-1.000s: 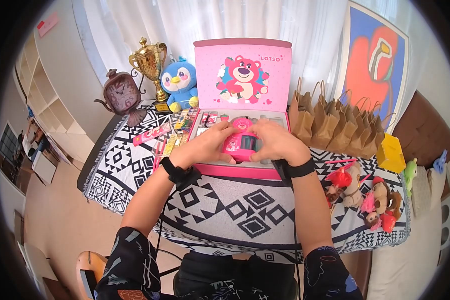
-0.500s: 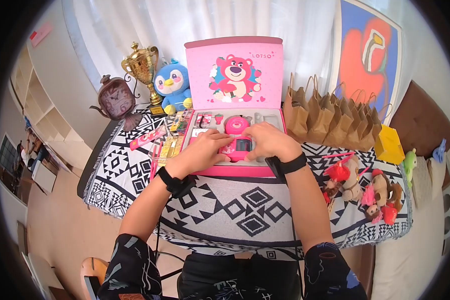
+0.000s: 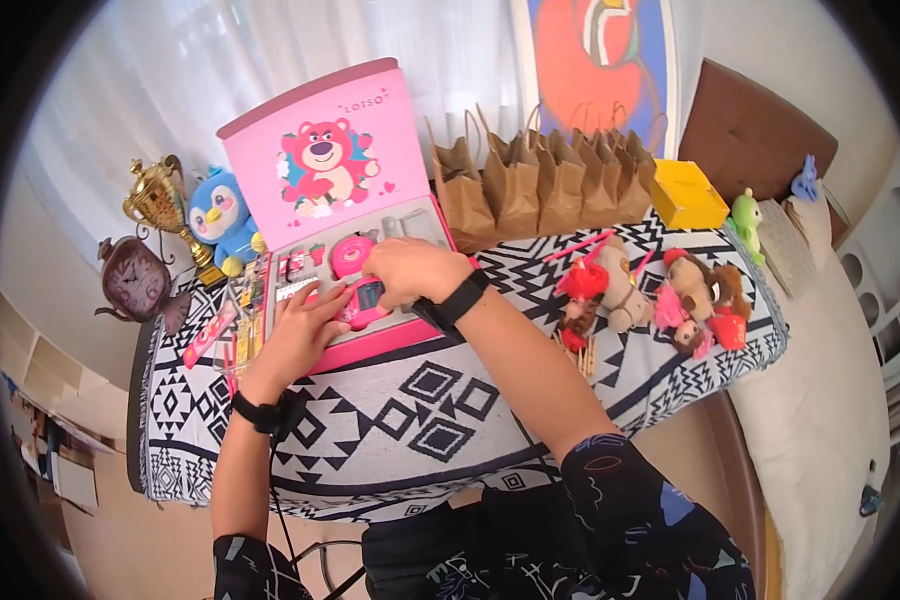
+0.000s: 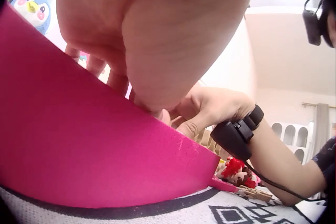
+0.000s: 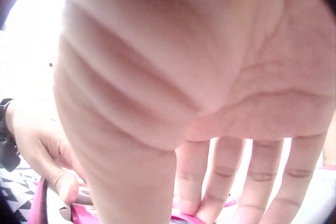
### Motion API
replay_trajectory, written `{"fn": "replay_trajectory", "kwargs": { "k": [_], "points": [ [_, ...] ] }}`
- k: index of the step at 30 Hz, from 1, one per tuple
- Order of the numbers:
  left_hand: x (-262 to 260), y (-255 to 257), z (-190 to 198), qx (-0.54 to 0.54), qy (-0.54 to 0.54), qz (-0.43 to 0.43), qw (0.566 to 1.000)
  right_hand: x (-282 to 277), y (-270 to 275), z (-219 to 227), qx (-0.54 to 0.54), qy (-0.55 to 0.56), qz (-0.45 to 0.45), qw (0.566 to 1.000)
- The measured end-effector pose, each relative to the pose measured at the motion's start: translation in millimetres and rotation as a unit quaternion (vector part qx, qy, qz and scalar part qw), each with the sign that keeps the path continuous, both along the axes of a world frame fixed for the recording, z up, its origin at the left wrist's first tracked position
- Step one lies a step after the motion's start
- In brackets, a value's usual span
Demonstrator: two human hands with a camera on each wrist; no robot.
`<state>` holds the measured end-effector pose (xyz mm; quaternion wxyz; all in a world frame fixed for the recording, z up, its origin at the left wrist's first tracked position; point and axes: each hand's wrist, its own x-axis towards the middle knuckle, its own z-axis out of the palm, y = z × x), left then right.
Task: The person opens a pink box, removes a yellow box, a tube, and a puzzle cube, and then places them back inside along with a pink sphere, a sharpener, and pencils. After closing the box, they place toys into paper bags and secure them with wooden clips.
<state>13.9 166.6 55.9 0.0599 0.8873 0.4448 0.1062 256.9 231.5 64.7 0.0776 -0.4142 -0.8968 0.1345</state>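
The rounded pink plastic device with a dark window (image 3: 368, 298), inside the open pink cardboard box (image 3: 395, 343), could tilt if the straight-fingered left hand (image 3: 302, 330) and right hand (image 3: 417, 272), grip unclear, push unevenly.

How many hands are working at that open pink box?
2: the left hand over the near left part of the pink box, the right hand over its right side. No others show.

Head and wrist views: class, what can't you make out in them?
Head: part of the pink device, behind the right grip.
Left wrist: contents of the pink box, behind its outer wall.
Head: top of the painting, cut off by the upper edge.
Head: time on the clock, too small.
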Motion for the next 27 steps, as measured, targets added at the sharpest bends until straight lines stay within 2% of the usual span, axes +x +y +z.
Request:
{"fn": "replay_trajectory", "kwargs": {
  "k": [3, 5, 10, 14, 15, 16, 19, 21, 22, 24, 25, 26, 27],
  "points": [
    [5.4, -8.5, 0.3, -0.011, 0.017, 0.016, 1.000, -5.5, 0.0, -3.4, -0.023, -0.004, -0.014, 1.000],
    [8.4, -11.7, -3.1, 0.012, 0.028, 0.030, 0.999, -10.5, -3.5, -6.5, 0.026, -0.004, -0.043, 0.999],
    [11.7, -15.7, -10.0, 0.009, 0.023, 0.042, 0.999, -13.7, -12.2, -1.2, 0.026, -0.039, -0.070, 0.996],
    [10.2, -16.1, -15.5, 0.028, 0.025, 0.048, 0.998, -14.2, -11.9, -7.7, 0.055, -0.035, -0.069, 0.996],
    [10.9, -15.4, -16.3, 0.036, 0.022, 0.044, 0.998, -9.9, -6.8, -0.7, 0.021, -0.061, -0.047, 0.997],
    [10.0, -13.7, -17.8, 0.041, 0.027, 0.044, 0.998, -1.1, -2.8, 9.8, -0.015, -0.087, -0.026, 0.996],
    [10.4, -15.0, -23.3, 0.048, 0.000, 0.053, 0.997, 51.7, -2.8, 19.2, 0.176, 0.112, -0.005, 0.978],
    [7.7, -11.4, -31.3, 0.050, -0.019, 0.062, 0.997, 79.0, -24.1, 47.6, 0.193, 0.099, -0.049, 0.975],
    [8.4, -11.4, -32.2, 0.046, -0.015, 0.055, 0.997, 91.1, -35.1, 57.2, 0.187, 0.084, -0.038, 0.978],
    [8.0, -12.4, -32.6, 0.048, -0.009, 0.055, 0.997, 106.1, -60.4, 67.8, 0.131, 0.006, -0.083, 0.988],
    [8.5, -13.3, -33.4, 0.052, -0.007, 0.059, 0.997, 107.8, -74.7, 68.3, 0.098, 0.030, -0.085, 0.991],
    [7.2, -14.0, -34.2, 0.052, -0.007, 0.081, 0.995, 114.9, -77.9, 52.7, 0.112, 0.070, -0.060, 0.989],
    [8.5, -12.7, -34.7, 0.064, 0.007, 0.074, 0.995, 115.7, -85.8, 44.5, 0.067, 0.052, -0.116, 0.990]
  ]
}}
